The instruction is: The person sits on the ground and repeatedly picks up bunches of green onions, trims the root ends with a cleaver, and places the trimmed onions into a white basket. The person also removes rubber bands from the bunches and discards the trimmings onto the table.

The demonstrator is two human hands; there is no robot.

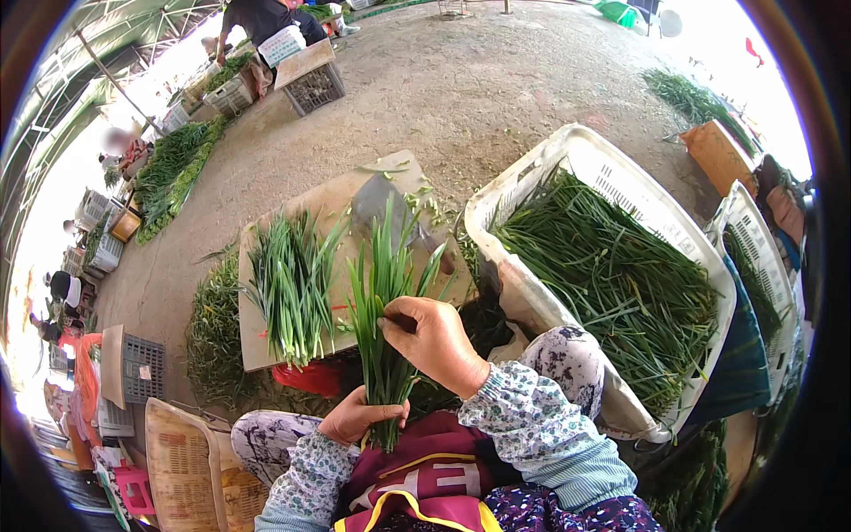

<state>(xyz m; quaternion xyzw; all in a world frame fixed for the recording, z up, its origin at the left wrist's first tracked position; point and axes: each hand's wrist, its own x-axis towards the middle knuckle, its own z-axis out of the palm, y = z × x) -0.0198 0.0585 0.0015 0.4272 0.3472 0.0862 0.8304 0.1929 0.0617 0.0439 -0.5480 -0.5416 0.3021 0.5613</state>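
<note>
A bunch of green leafy stalks, like garlic chives [382,359], stands upright over my lap. My left hand [365,415] is closed round its lower part. Higher up, my right hand [432,336] touches the leaves with thumb and forefinger pinched together; whether a leaf is between them I cannot tell. On the wooden board [266,352] before me a second bunch of chives [292,286] lies to the left. A broad-bladed knife [382,206] with a brown handle lies behind the held bunch, partly hidden by it.
A white plastic crate [485,226] full of loose chives stands at the right. Trimmings [216,332] are heaped left of the board. An empty-looking worn crate [179,459] is at lower left. Farther off are a cardboard-topped crate [309,76], a chive pile [173,173] and several people.
</note>
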